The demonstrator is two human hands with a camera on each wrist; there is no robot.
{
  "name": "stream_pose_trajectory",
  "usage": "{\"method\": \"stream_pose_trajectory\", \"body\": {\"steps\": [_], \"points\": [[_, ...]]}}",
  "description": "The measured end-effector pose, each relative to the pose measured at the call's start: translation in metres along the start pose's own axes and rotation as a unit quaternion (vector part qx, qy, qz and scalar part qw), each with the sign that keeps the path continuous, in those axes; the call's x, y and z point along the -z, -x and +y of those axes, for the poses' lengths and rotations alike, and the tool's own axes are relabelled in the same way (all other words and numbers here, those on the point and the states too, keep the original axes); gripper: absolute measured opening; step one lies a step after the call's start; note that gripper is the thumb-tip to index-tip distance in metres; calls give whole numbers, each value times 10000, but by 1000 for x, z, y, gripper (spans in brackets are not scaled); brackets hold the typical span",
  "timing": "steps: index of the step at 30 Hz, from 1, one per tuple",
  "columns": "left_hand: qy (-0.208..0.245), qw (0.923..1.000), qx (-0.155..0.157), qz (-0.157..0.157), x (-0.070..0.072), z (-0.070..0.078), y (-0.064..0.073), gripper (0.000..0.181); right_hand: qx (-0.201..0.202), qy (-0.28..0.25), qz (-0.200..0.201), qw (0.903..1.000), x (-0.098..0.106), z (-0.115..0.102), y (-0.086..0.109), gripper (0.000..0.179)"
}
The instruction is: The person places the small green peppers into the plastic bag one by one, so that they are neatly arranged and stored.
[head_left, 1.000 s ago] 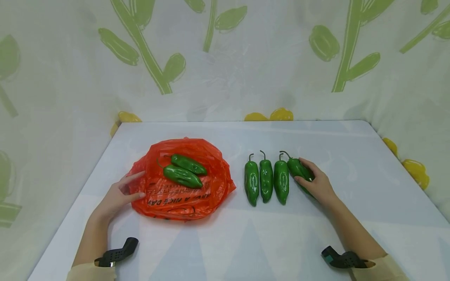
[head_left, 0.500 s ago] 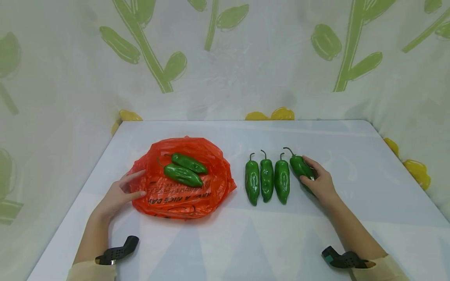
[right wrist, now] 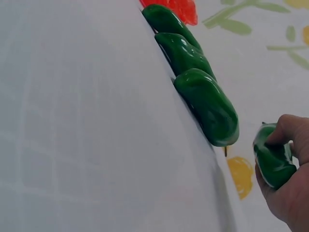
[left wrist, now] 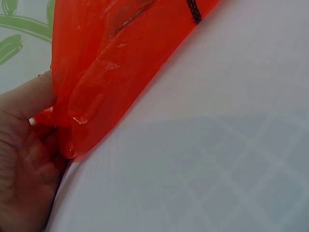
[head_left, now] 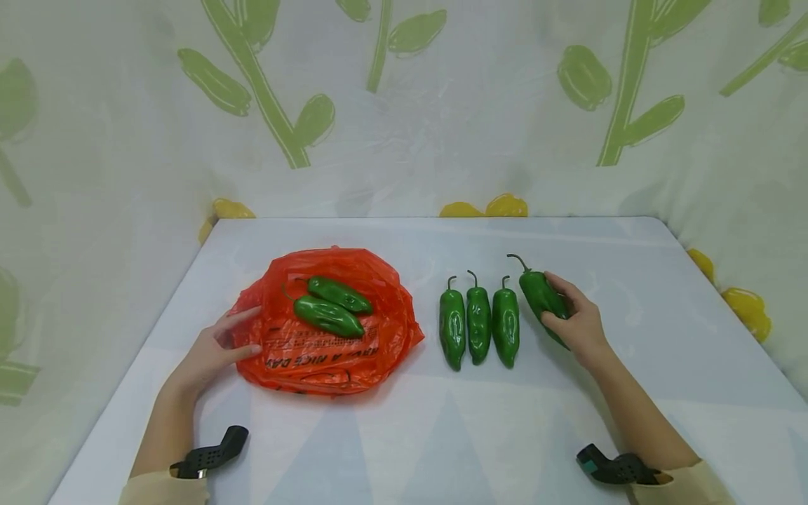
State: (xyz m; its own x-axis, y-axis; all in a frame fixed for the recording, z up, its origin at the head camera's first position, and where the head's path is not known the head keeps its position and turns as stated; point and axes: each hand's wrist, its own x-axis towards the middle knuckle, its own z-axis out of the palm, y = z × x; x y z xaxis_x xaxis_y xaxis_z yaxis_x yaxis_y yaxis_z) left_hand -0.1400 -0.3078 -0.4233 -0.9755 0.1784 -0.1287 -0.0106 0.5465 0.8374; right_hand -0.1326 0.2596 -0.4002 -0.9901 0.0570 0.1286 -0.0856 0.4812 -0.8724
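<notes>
My right hand (head_left: pixel 579 324) grips a green chili pepper (head_left: pixel 540 293) round its middle, stem pointing away. In the right wrist view the thumb presses along this pepper (right wrist: pixel 271 157), which shows off the tabletop. Just left of it, three more green peppers (head_left: pixel 479 324) lie side by side, stems away from me. A red plastic bag (head_left: pixel 341 365) with black print lies spread on the left, and two green peppers (head_left: pixel 328 317) rest on it. My left hand (head_left: pixel 211 351) holds the bag's left edge; in the left wrist view the fingers behind the bag (left wrist: pixel 106 82) are partly hidden.
Everything lies on a white table (head_left: pixel 404 435) with a faint pale pattern. Behind its far edge hangs a light cloth (head_left: pixel 442 154) printed with green stems and leaves. A black strap device (head_left: pixel 211 456) sits on each wrist.
My right hand has moved the pepper slightly away from the row and lifted it, stem end going farther back. The left hand and the bag stay where they were.
</notes>
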Motion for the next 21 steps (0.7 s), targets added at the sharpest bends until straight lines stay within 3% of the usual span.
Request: {"method": "stream_pose_trajectory", "body": {"steps": [6, 21], "points": [[-64, 10000, -9, 31, 1, 1, 1, 71, 165, -273, -22, 9995, -4, -10, -1, 65], [-51, 9999, -98, 8, 0, -3, 1, 70, 567, 0, -361, 9977, -20, -31, -2, 66]]}}
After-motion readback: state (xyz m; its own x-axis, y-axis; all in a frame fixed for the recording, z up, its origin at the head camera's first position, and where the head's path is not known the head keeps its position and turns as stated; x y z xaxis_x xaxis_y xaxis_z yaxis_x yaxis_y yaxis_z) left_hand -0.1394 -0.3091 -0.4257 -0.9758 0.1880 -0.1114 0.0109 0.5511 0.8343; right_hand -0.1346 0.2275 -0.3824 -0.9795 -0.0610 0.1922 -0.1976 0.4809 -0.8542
